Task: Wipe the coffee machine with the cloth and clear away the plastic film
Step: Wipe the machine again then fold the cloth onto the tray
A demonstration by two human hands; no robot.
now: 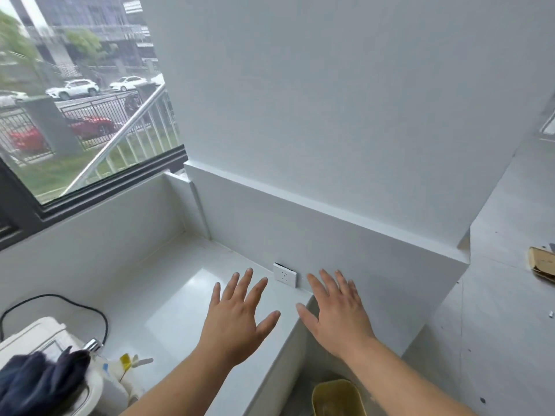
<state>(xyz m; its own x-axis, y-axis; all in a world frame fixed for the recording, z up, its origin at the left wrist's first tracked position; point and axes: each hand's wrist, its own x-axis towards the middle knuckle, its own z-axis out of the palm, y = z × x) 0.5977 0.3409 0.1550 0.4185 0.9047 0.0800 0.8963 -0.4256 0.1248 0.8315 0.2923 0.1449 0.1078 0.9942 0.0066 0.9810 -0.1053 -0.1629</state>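
A white coffee machine (33,340) stands at the lower left of the white counter (180,295), partly cut off by the frame. A dark blue cloth (39,379) lies draped on top of it. Clear plastic film with yellow and blue tags (126,367) hangs at the machine's right side. My left hand (237,316) hovers over the counter with fingers spread, holding nothing. My right hand (339,313) is held out beside it, past the counter's right edge, also spread and holding nothing. Both hands are well to the right of the machine.
A black power cord (60,301) loops behind the machine. A white wall socket (284,275) sits on the low wall behind the counter. A yellow bin (338,397) stands on the floor below the counter's right end. Cardboard (542,264) lies on the floor at right. A window fills the upper left.
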